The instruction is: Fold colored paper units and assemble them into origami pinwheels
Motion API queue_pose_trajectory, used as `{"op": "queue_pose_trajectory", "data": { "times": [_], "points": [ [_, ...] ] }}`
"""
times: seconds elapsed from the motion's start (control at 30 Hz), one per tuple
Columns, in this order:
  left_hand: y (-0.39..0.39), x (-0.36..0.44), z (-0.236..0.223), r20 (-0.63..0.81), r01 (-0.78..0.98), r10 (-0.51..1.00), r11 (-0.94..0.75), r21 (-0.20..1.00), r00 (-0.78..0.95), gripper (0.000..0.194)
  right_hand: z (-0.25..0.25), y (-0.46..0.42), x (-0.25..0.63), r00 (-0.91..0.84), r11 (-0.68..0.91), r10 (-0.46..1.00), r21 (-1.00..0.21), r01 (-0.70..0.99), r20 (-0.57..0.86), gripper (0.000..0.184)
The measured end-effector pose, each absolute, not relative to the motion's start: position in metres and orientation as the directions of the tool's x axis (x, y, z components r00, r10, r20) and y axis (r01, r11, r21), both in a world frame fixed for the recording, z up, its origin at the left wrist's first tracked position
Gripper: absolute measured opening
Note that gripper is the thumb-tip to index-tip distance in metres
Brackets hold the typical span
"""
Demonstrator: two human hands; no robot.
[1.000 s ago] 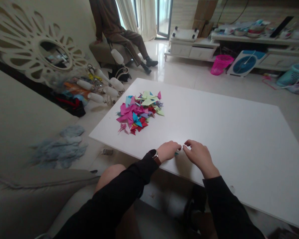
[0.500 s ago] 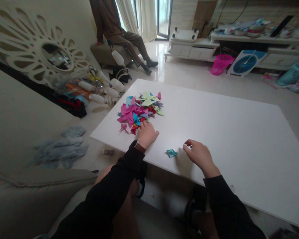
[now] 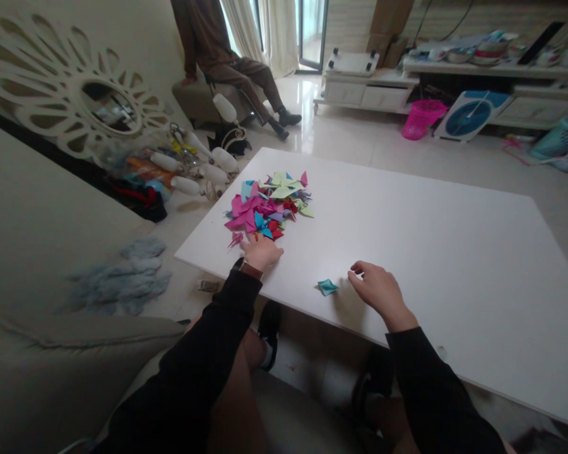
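A heap of folded paper cranes (image 3: 250,211) in pink, green, blue, red and purple lies at the left end of the white table (image 3: 407,239). My left hand (image 3: 264,252) is at the near edge of this heap, palm down, its thumb apart from the fingers. Its fingertips are over or against the closest cranes and partly hidden among them. On the bare tabletop between my hands sits a small teal folded paper piece (image 3: 328,287). Just right of it my right hand (image 3: 376,289) hovers with loosely bent fingers, holding nothing.
A person (image 3: 241,69) sits on a stool beyond the table. White lamp shades (image 3: 213,173) stand on the floor to the left. Across the room are a pink basket (image 3: 422,120), a blue and white fan (image 3: 468,116) and a cluttered cabinet (image 3: 483,69).
My left hand has shifted left along the heap's near edge, and a red crane there now shows more. My right hand and the teal paper have stayed nearly in place.
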State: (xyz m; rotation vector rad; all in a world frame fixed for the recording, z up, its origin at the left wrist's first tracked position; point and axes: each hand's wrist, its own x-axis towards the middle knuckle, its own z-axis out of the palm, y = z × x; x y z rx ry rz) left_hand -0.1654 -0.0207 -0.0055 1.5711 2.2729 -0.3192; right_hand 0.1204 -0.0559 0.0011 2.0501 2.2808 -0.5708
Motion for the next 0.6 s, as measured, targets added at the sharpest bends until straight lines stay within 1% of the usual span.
{"op": "queue_pose_trajectory", "data": {
  "times": [0.23, 0.33, 0.4, 0.47, 0.5, 0.6],
  "points": [
    [-0.026, -0.154, 0.004, -0.23, 0.944, 0.922, 0.328, 0.034, -0.312, 0.062, 0.006, -0.059, 0.121, -0.123, 0.059, 0.963, -0.258, 0.964, -0.239, 0.033],
    [-0.028, -0.143, 0.01, -0.161, 0.952, 0.946, 0.296, 0.075, -0.282, 0.06, 0.008, -0.062, 0.121, -0.117, 0.054, 0.967, -0.264, 0.963, -0.228, 0.033],
    [-0.029, -0.133, 0.012, -0.14, 0.961, 0.963, 0.249, 0.123, -0.232, 0.055, 0.009, -0.064, 0.122, -0.107, 0.044, 0.969, -0.271, 0.962, -0.223, 0.033],
    [-0.029, -0.122, 0.013, -0.171, 0.959, 0.972, 0.195, 0.207, -0.161, 0.048, 0.009, -0.065, 0.123, -0.094, 0.031, 0.971, -0.277, 0.96, -0.218, 0.032],
    [-0.029, -0.115, 0.013, -0.201, 0.949, 0.973, 0.169, 0.268, -0.116, 0.045, 0.009, -0.065, 0.123, -0.09, 0.027, 0.972, -0.283, 0.959, -0.215, 0.031],
    [-0.026, -0.096, 0.013, -0.275, 0.849, 0.96, 0.105, 0.517, 0.048, 0.038, 0.006, -0.066, 0.124, -0.096, 0.025, 0.975, -0.324, 0.946, -0.203, 0.028]
  ]
}}
